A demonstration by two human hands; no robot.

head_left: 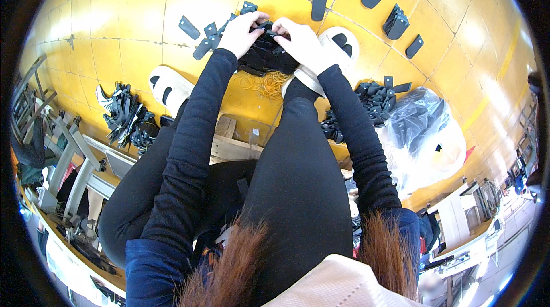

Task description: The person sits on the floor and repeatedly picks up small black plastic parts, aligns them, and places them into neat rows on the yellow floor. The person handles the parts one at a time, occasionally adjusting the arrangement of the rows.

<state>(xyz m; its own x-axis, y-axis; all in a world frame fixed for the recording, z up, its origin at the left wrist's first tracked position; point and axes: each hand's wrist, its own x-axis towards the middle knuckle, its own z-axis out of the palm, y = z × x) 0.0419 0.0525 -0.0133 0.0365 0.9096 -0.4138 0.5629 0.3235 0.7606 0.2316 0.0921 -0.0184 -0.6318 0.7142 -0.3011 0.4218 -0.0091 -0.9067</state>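
Between my feet lies a heap of flat black pieces (264, 60), perhaps of fabric; their exact kind cannot be made out. My left hand (242, 34) is over the far side of the heap, thumb and fingers pinched on a black piece. Close beside it, my right hand (302, 46) also pinches at the black pieces, its fingertips pointing toward the left hand. How many pieces the fingers hold is hidden. Thin yellow bands (269, 84) lie loose on the floor just on the near side of the heap. A few dark pieces (206, 43) lie left of my left hand.
Small stacks of dark rounded pieces (395, 22) are spread over the yellow tiled floor (140, 14). White sandals (172, 86) flank the heap. Black bundles (129, 115) lie at left, more (375, 100) at right beside a clear plastic bag (427, 135). Wooden boards (232, 145) show below.
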